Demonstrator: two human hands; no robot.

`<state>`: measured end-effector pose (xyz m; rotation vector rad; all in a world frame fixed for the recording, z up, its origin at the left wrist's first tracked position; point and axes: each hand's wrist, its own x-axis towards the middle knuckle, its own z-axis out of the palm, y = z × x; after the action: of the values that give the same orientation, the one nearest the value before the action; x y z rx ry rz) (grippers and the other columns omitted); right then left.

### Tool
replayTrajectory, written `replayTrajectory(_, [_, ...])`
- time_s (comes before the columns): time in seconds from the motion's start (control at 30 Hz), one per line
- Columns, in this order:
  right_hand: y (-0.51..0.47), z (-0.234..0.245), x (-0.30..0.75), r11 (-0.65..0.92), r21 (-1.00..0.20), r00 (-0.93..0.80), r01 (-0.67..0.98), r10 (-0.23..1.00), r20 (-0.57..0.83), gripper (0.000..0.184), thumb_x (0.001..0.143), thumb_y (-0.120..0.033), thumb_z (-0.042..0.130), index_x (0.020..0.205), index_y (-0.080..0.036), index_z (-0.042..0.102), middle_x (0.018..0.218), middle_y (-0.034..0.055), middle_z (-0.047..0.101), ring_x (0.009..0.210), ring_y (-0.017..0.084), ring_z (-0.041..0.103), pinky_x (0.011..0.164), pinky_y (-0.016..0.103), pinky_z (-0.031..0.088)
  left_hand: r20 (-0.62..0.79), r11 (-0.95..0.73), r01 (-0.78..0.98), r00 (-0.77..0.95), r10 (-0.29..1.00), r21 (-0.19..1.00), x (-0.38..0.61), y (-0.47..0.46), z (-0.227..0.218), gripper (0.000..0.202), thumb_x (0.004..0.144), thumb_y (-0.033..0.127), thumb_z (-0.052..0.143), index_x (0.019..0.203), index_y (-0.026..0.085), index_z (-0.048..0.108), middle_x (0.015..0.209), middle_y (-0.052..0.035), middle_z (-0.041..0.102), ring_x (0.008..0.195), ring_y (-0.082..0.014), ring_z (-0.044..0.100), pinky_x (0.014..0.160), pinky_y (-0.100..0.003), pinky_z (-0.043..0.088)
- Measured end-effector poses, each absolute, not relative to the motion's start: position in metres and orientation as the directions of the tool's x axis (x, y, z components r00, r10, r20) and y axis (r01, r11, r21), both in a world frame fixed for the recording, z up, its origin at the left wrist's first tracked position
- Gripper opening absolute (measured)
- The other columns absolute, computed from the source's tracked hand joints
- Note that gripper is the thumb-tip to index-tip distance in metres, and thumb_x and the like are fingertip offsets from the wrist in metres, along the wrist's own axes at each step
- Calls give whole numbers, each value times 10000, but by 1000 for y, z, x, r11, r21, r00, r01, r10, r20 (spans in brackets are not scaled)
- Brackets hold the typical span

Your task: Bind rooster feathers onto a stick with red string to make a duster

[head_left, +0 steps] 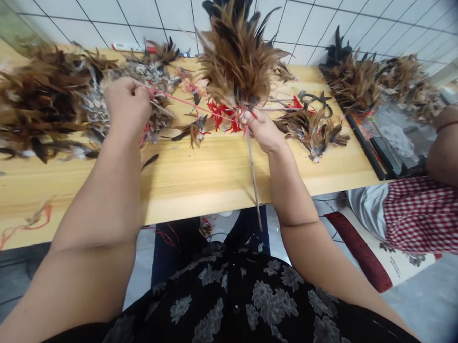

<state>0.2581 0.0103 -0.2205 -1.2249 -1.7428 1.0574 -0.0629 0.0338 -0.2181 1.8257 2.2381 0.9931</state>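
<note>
My right hand [263, 130] is closed around the base of a brown and black feather bundle [239, 55] on a thin stick [253, 180]. The stick slants down past the table's front edge. My left hand [129, 100] is closed in a pinch on a red string [190, 103], which runs taut across to the bundle's base by my right hand. Beneath that string lies a clump of short red threads [219, 115]. A small feather tuft [196, 130] rests on the table between my hands.
Brown feathers [38, 102] are heaped at the left of the wooden table [198, 175]. More feathers [316, 127] lie right of my right hand. Red string [17, 228] trails at the left edge. At far right, another person's arm [448, 135] is beside a black-edged tray [366, 147].
</note>
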Motion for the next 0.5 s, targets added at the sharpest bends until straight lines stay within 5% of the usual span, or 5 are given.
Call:
replayTrajectory(0.1, [16, -220, 257, 254, -681, -208, 686, 966, 151, 403, 1193, -404, 343, 998, -183, 617, 1035, 77, 704, 1050, 213, 668, 997, 361, 543, 431, 52, 792, -385, 816, 609, -59, 27, -210, 288, 990, 13, 523, 1104, 43, 786, 899, -23, 693, 814, -157, 523, 890, -283, 487])
replayTrajectory(0.2, [12, -210, 250, 263, -376, -266, 888, 963, 45, 435, 1179, -250, 267, 1123, -145, 685, 1141, 143, 762, 1081, 247, 701, 1010, 370, 527, 659, -197, 814, -274, 701, 547, -57, 19, -202, 253, 1006, 76, 528, 1063, 63, 775, 929, -51, 678, 934, -170, 603, 966, -305, 483])
replayTrajectory(0.27, [3, -200, 241, 342, -229, -367, 911, 927, -75, 434, 1159, -220, 294, 1195, -112, 713, 1208, 195, 784, 1079, 274, 719, 966, 368, 525, 788, -350, 820, -185, 588, 453, -58, 14, -196, 362, 1091, 344, 526, 1015, 82, 763, 943, -68, 661, 999, -193, 631, 1005, -352, 483])
replayTrajectory(0.37, [-17, -184, 224, 513, -66, -512, 856, 825, -238, 350, 1081, -146, 430, 1260, -80, 724, 1297, 244, 781, 1117, 311, 736, 887, 363, 506, 895, -516, 789, -93, 436, 334, -59, 2, -184, 900, 1058, 863, 298, 972, 94, 758, 880, -59, 578, 999, -216, 645, 1036, -433, 474])
replayTrajectory(0.5, [-49, -169, 210, 679, 95, -595, 728, 694, -405, 357, 977, -41, 501, 1243, -104, 730, 1231, 212, 796, 1089, 313, 754, 732, 341, 405, 887, -578, 770, 35, 460, 269, -53, -18, -164, 997, 1012, 936, 192, 981, 136, 786, 855, -47, 526, 1035, -233, 688, 1062, -460, 477])
